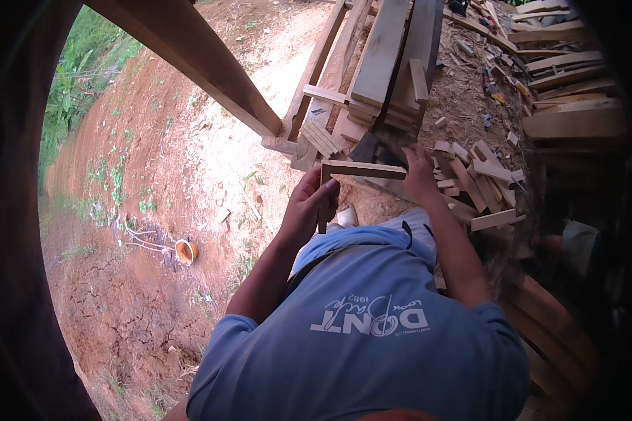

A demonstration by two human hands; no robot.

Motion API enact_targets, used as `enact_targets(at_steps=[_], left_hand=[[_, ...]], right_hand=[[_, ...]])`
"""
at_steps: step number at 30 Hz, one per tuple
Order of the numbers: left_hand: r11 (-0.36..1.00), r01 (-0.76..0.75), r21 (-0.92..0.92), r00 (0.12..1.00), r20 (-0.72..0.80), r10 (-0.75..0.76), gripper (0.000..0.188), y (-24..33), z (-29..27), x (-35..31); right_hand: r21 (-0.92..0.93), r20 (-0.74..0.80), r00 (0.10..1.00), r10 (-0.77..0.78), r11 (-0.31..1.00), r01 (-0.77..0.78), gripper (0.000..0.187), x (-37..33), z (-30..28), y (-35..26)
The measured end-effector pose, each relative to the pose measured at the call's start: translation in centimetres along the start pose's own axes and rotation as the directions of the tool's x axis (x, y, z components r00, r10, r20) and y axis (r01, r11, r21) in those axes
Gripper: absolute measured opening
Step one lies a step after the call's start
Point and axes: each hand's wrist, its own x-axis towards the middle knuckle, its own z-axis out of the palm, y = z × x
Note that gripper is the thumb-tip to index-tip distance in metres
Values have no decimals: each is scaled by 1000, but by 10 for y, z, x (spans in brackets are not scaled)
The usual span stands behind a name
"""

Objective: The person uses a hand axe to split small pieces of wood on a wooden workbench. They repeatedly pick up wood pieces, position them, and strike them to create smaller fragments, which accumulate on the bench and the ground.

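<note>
An L-shaped wooden piece [361, 169], made of two thin strips joined at a corner, is held in front of me. My left hand [310, 207] is shut around its upright strip near the corner. My right hand [419, 174] grips the far end of its level strip. Beyond my hands lies a heap of short wooden offcuts [481, 184].
Long planks [383, 56] are stacked ahead, with more boards [569, 77] at the right. A thick wooden beam [196, 59] crosses the upper left. Red dirt ground [154, 175] slopes down on the left, with a small orange round container [186, 250] lying on it.
</note>
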Motion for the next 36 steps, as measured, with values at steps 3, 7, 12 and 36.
enact_targets(at_steps=[3,7,12,36], left_hand=[[987,-124,102,992,40,121,38,7,12,-4],[902,-347,258,921,274,276,57,10,26,-3],[548,-730,409,675,555,486,56,32,54,11],[879,-415,235,819,517,249,56,24,92,26]], right_hand=[[576,-47,998,-40,816,60,57,-2,-101,-54],[424,-97,949,-300,850,312,64,-21,-210,-136],[225,-140,915,-379,888,402,62,-29,-222,-148],[398,-167,985,43,917,28,51,-74,-213,-142]])
